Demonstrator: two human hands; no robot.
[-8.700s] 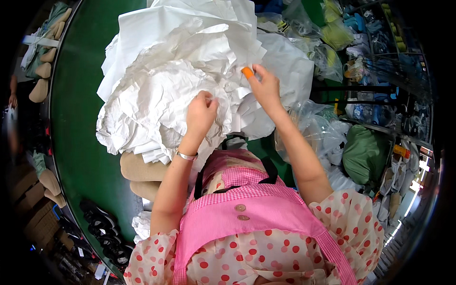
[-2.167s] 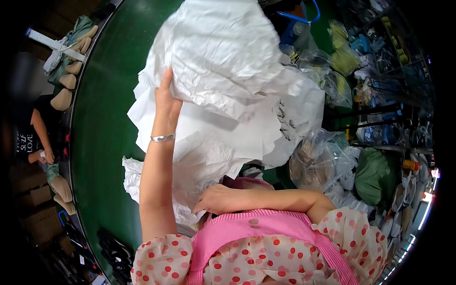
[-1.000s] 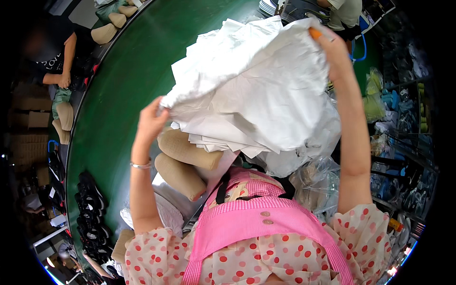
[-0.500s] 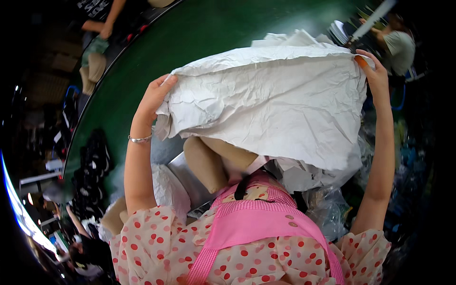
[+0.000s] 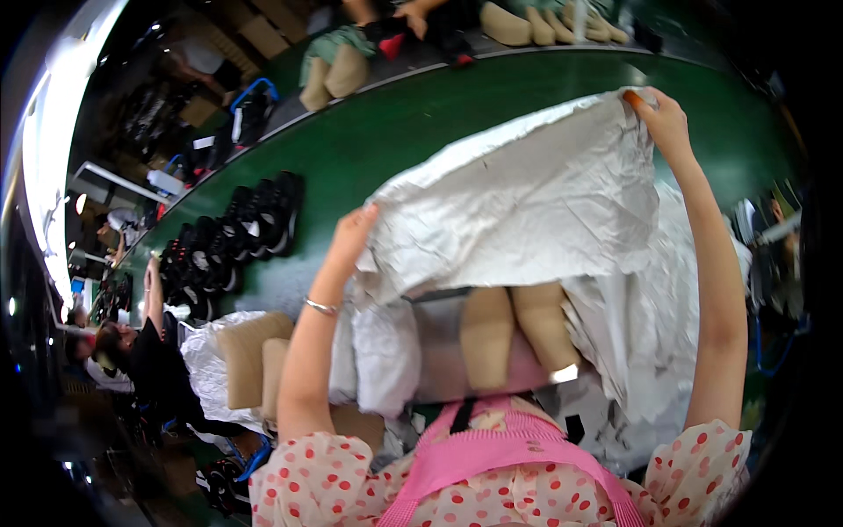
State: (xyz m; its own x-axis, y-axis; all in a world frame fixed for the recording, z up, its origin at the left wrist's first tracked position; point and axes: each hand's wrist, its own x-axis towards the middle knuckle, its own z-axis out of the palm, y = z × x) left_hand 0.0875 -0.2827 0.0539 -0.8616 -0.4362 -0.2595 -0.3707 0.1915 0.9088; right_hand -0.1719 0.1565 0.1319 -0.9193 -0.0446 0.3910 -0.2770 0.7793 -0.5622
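A large crinkled sheet of white paper [image 5: 518,189] is stretched between my two hands, tilted so that its right end is higher. My left hand [image 5: 356,230] pinches its left corner. At the upper right corner, my right hand [image 5: 665,123] grips it between thumb and fingers; the thumb has an orange-brown tip. Below the sheet's lower edge, two beige rounded shoe-insert-like forms [image 5: 486,342] stand side by side in front of my pink apron. The sheet hides their upper ends.
Several black shoes [image 5: 263,215] stand in rows on the green table [image 5: 421,114] at left. Crumpled white paper [image 5: 672,307] is piled at right. White wrapped bundles [image 5: 386,356] and beige blocks [image 5: 250,360] are by my left forearm. Across the table, another person's hands [image 5: 413,13] are beside more beige forms [image 5: 345,70].
My view has turned, so the black shoes and the far edge show more. The paper is still in both hands, now more tilted, with more of the beige forms uncovered beneath it.
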